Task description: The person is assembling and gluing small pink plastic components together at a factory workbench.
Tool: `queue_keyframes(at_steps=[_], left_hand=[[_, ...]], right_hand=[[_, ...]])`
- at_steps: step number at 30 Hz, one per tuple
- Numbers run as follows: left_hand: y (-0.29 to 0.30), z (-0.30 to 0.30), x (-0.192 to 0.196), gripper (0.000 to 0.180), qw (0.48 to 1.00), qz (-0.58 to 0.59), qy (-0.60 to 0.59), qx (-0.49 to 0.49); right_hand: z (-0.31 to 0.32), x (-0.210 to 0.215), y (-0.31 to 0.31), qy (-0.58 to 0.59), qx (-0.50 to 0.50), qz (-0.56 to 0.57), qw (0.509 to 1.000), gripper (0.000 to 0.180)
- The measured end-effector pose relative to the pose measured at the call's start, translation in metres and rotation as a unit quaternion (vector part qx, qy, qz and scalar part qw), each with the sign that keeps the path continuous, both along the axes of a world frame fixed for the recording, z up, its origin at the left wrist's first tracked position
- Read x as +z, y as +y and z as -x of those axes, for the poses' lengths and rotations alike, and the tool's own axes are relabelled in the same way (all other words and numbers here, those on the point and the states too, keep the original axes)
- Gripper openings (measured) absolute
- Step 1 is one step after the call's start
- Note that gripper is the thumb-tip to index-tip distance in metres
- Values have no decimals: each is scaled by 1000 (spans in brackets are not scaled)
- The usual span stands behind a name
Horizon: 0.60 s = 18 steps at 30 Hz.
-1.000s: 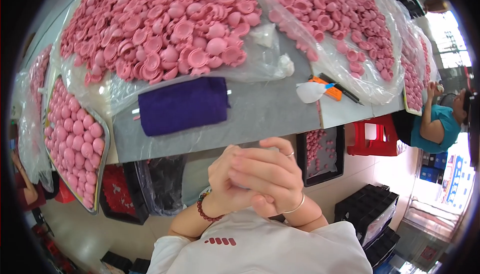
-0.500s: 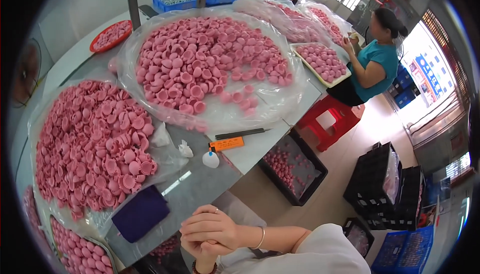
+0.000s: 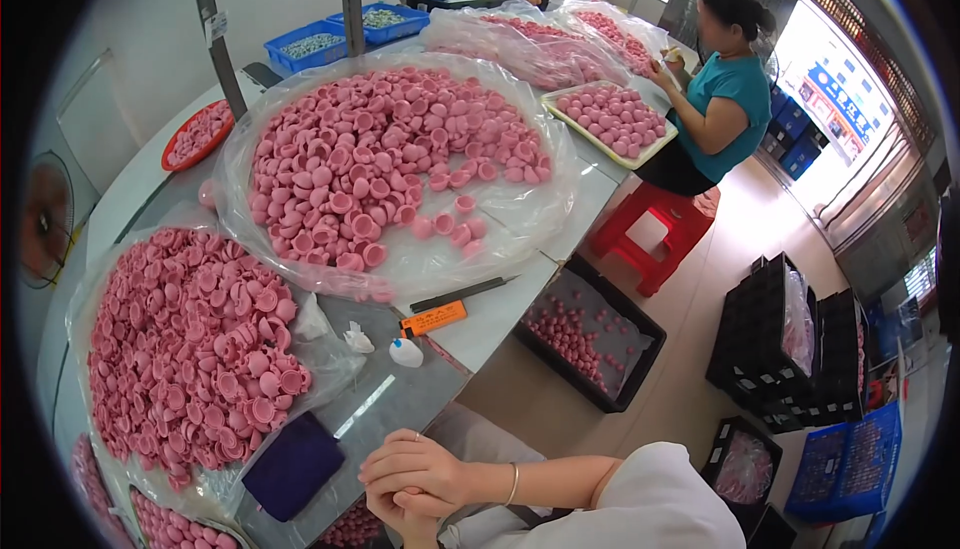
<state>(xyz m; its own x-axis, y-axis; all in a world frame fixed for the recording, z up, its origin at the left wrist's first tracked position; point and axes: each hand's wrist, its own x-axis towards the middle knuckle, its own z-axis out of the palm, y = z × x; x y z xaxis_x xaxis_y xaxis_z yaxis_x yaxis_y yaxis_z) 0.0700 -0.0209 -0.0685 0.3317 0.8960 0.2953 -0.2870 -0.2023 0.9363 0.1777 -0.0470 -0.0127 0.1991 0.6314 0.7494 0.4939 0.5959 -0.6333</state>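
Note:
My right hand (image 3: 412, 469) is folded over my left hand (image 3: 412, 517), both closed together at the table's near edge. No object shows between them, though the left fingers are mostly covered. Nearest to them lies a dark purple folded cloth (image 3: 292, 466). Behind it, a clear plastic sheet holds a heap of pink hollow half shells (image 3: 190, 349). A second pile of pink half shells (image 3: 350, 154) spreads on plastic farther back. Between the piles and the edge lie a slim dark pointed tool (image 3: 455, 296), an orange packet (image 3: 435, 318), a white rounded piece (image 3: 406, 353) and crumpled white tissue (image 3: 357, 338).
At the right, a co-worker in teal (image 3: 725, 99) sits on a red stool (image 3: 655, 249) beside a tray of pink balls (image 3: 630, 161). A black crate (image 3: 640, 374) stands on the floor below. Black crates (image 3: 765, 349) are stacked farther right. Metal posts (image 3: 352, 4) rise at the table's back.
The whole view has shifted slightly, so the table's things appear lower and more to the left. My hands stay clasped in nearly the same pose.

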Motion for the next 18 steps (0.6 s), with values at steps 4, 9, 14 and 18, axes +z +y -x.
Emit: queue_keyframes(at_steps=[4,9,14,18], left_hand=[[9,0,5,35,999,-6,33,-13],[1,-17,33,15,992,85,64,63],[6,-12,18,25,997,59,52,20],[10,-4,7,38,998,33,40,-19]], right_hand=[[-4,-7,7,-6,-6,8,1000,25],[-1,-10,13,32,-5,-7,999,19],[-2,-13,16,45,1,-17,999,19],[-3,-10,17,51,4,-19,999,19]])
